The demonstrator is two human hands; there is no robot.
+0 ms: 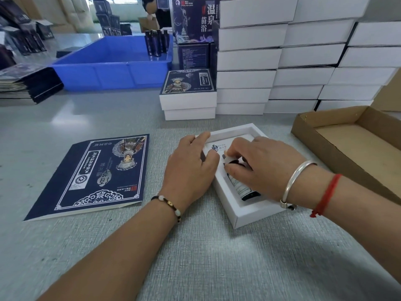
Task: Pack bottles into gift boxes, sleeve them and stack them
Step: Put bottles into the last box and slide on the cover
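An open white gift box (249, 215) lies on the table in front of me. A dark bottle (244, 187) with a white label lies in its insert. My right hand (258, 164) curls over the bottle's upper end, fingertips pinching it. My left hand (191, 168) rests on the box's left side, fingers bent over the edge and covering that part of the insert. A flat navy printed sleeve (95, 174) lies to the left of the box. One sleeved box (187, 89) sits on a white box behind.
Tall stacks of white boxes (303, 57) fill the back right. An open brown carton (355, 144) stands at right. A blue crate (108, 64) at back left holds several dark bottles (156, 42). Flat sleeves are piled (28, 83) at far left.
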